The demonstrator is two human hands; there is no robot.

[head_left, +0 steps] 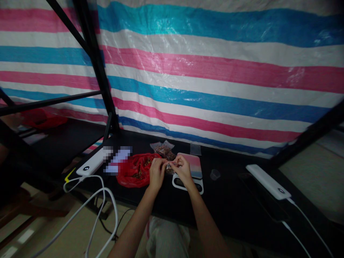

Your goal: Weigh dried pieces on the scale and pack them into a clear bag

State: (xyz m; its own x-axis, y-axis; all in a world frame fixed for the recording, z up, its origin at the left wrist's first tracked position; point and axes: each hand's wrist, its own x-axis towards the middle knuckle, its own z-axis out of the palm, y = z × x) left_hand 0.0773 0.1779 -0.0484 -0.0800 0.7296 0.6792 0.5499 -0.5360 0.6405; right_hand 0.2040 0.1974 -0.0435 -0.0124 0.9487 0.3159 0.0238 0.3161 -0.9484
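Left hand (157, 174) and right hand (183, 170) closed, fingertips pinching small clear packet (169, 167) between them, long axis crosswise; right hand nearest digital kitchen scale (195, 164), left hand nearest red plastic bag (135, 170).

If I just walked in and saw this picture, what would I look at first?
First you'd see the big striped sheet of pink, blue and white, hanging behind the black table. Then your eye drops to the bright red bag on the table. Just beside it, the left hand and right hand pinch something small near the edge of the scale.
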